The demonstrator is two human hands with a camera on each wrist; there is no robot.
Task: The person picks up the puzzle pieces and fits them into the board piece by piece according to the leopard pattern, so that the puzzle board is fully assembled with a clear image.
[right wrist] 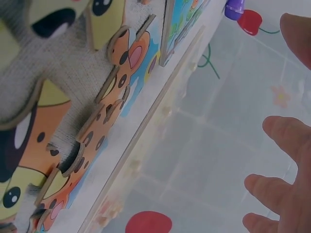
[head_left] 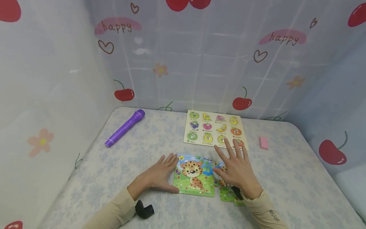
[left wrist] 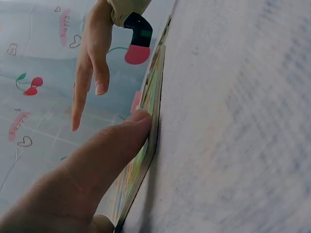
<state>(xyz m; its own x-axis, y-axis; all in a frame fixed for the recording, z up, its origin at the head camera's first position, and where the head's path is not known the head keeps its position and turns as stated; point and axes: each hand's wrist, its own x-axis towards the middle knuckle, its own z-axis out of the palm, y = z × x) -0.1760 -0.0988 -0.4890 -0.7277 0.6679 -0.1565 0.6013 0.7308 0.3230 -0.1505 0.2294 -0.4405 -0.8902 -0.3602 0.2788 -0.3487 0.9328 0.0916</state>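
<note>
A square puzzle board point(head_left: 193, 175) with a cartoon leopard on grass lies on the table in the head view. My left hand point(head_left: 160, 175) rests along its left side, fingers extended toward the upper corner. Its thumb point(left wrist: 121, 138) touches the board's edge in the left wrist view. Over the loose leopard puzzle pieces point(head_left: 226, 193) right of the board, my right hand point(head_left: 238, 168) is held up with fingers spread. Nothing is between those fingers. In the right wrist view, spotted puzzle pieces point(right wrist: 92, 136) lie apart on the table; the hand partly hides them in the head view.
A wooden fruit puzzle board point(head_left: 214, 127) lies behind, near the table's back edge. At the back left is a purple toy microphone point(head_left: 125, 128). A pink block point(head_left: 263, 143) sits to the right. Curtains with cherries surround the table point(head_left: 286, 178).
</note>
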